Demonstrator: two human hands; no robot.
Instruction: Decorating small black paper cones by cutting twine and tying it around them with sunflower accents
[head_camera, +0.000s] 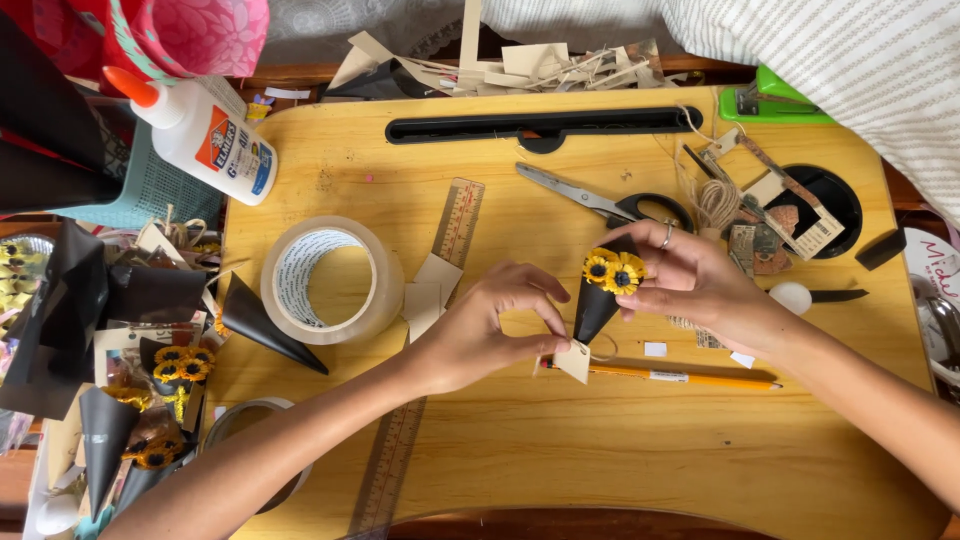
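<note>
Here, both forearms come in from the lower edge and meet near the middle of the wooden lap desk (600, 440). The left hand (490, 325) enters from about seven o'clock, wrist bent slightly inward, with thumb and forefinger pinched narrow on a small beige paper tag (574, 361) at the tip of a black paper cone (596, 303). The other fingers curl loosely above the pinch. The right hand (690, 280) arrives from four o'clock, palm turned toward the left, fingers closed around the cone's wide upper end, where yellow paper sunflowers (614, 271) sit. A ring shows on one finger. The cone is tilted, its mouth toward one o'clock and its point toward seven o'clock, lifted just above the desk.

Just below the cone lies a yellow pencil (680, 377), running three to nine o'clock. At twelve o'clock from the right hand lie scissors (600, 198). At nine o'clock from the left hand stands a roll of clear tape (333, 279), with a ruler (460, 220) between them. A glue bottle (205, 135) lies at ten o'clock, well apart. More black cones (262, 322) lie at the far left.
</note>
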